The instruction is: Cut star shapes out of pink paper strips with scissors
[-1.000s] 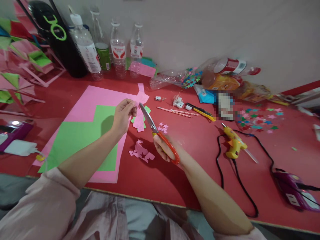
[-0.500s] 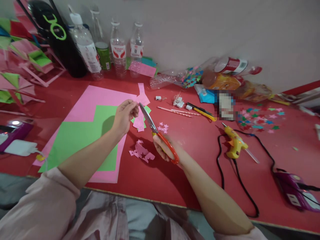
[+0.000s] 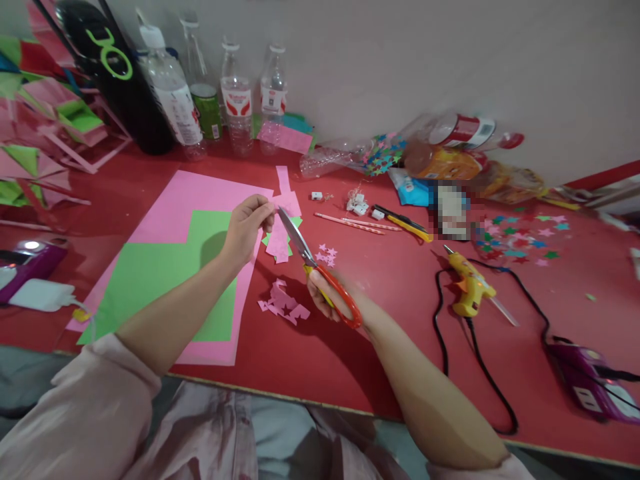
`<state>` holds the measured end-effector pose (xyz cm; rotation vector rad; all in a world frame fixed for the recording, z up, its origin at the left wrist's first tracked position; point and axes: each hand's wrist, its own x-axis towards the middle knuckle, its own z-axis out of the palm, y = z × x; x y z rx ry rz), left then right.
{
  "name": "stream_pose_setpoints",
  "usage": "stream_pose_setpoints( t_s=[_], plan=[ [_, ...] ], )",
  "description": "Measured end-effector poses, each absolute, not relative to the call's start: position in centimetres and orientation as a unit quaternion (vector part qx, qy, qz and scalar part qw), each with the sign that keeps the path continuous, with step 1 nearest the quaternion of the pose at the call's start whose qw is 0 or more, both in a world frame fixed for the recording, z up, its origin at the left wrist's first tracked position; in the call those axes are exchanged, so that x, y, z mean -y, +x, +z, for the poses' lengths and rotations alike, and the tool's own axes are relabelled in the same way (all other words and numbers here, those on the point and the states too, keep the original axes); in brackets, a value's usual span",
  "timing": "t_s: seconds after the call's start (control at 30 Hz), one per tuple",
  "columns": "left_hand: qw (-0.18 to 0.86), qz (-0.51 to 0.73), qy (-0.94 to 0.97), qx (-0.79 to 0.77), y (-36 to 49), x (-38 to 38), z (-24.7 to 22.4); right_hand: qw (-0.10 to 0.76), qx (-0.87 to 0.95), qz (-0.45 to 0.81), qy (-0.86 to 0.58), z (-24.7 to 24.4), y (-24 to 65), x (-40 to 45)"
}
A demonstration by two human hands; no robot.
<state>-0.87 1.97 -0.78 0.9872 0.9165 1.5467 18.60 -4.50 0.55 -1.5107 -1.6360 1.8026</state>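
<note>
My right hand [image 3: 327, 293] is closed on the handles of orange and yellow scissors [image 3: 343, 293], whose blades point up and left. The blade tips are beside the fingertips of my left hand [image 3: 253, 223], which is closed in a pinch; a small bit of pink paper seems to show there, too small to make out well. Pink and green paper pieces [image 3: 280, 243] lie just beyond the tips. Small pink stars [image 3: 326, 256] lie right of the blades, and cut pink scraps [image 3: 284, 303] lie below them.
Large green [image 3: 165, 287] and pink sheets [image 3: 170, 200] lie at left. A yellow glue gun [image 3: 470, 283] with a black cable lies at right, near a cutter [image 3: 403, 223]. Bottles [image 3: 237, 100] stand along the wall; more lie at back right. Folded paper models [image 3: 75, 120] are at far left.
My left hand has shifted slightly left, away from the scissor tips. The scissor handles have moved slightly right and look a little wider apart.
</note>
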Motion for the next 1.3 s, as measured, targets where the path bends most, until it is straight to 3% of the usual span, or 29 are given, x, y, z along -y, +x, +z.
stream_pose_setpoints(
  t_s=[0.97,1.3],
  plan=[
    [0.507,0.612,0.454,-0.403,-1.05,-2.0,-0.45,0.101,0.572,0.604,-0.545,1.37,19.07,4.22],
    [0.548,0.627,0.421,-0.358,-0.59,-1.72,-0.71,0.138,0.579,0.609,-0.524,1.18,18.92,4.34]
  ],
)
